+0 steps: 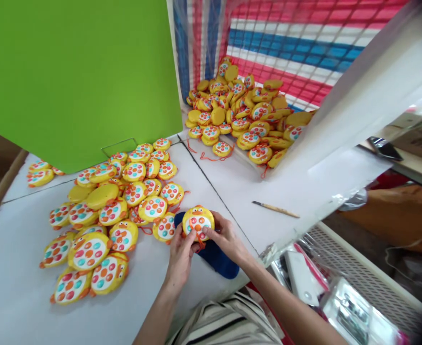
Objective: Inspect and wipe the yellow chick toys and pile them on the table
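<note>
Though nr tbl edge [205,291], L hand [180,250] & R hand [227,238] tight on 1 toy [198,222], brush [276,209] apart

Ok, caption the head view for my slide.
Left hand and right hand hold one yellow toy near many similar ones.

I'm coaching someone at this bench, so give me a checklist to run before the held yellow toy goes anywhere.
1. Both hands on the held toy: ok, left hand and right hand both touch it.
2. Dotted side facing the camera: ok.
3. Back of the toy unmarked: cannot tell, hidden.
4. Brush apart from the hands: ok, lying to their right.
5. Loose toys at left in a single layer: not ok, several overlap.
</note>
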`<state>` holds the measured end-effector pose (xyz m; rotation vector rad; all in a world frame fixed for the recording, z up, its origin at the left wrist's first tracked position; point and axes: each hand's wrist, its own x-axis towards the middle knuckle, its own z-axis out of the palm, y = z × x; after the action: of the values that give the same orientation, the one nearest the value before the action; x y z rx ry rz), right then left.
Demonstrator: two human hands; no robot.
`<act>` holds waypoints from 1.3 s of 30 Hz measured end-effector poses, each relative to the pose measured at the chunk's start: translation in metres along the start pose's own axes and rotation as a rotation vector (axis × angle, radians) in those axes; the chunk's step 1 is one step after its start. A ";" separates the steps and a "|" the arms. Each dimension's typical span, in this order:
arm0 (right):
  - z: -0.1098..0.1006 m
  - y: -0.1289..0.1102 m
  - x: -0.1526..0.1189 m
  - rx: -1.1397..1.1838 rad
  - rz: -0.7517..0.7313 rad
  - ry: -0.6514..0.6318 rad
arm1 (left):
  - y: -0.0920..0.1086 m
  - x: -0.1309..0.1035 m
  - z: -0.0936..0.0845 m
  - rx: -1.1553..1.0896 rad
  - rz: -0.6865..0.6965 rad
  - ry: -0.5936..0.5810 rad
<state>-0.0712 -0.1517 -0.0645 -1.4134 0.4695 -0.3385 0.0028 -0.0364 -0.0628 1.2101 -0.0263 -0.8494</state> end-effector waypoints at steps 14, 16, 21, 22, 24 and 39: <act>0.010 0.010 -0.011 0.233 0.143 -0.027 | -0.002 -0.009 -0.026 0.316 0.049 -0.124; 0.011 0.010 -0.013 0.240 0.162 -0.027 | -0.003 -0.011 -0.027 0.320 0.055 -0.128; 0.009 0.010 -0.013 0.194 0.147 -0.061 | 0.002 -0.017 -0.028 0.356 0.081 -0.139; 0.009 0.009 -0.013 0.189 0.144 -0.068 | 0.003 -0.018 -0.028 0.359 0.091 -0.141; 0.010 0.006 -0.013 0.192 0.147 -0.088 | 0.004 -0.019 -0.029 0.340 0.093 -0.151; 0.016 0.005 -0.012 0.110 0.193 -0.043 | 0.004 -0.021 -0.034 0.256 -0.044 -0.219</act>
<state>-0.0737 -0.1319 -0.0671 -1.2552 0.5396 -0.1753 0.0056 0.0034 -0.0640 1.3542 -0.2947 -1.0378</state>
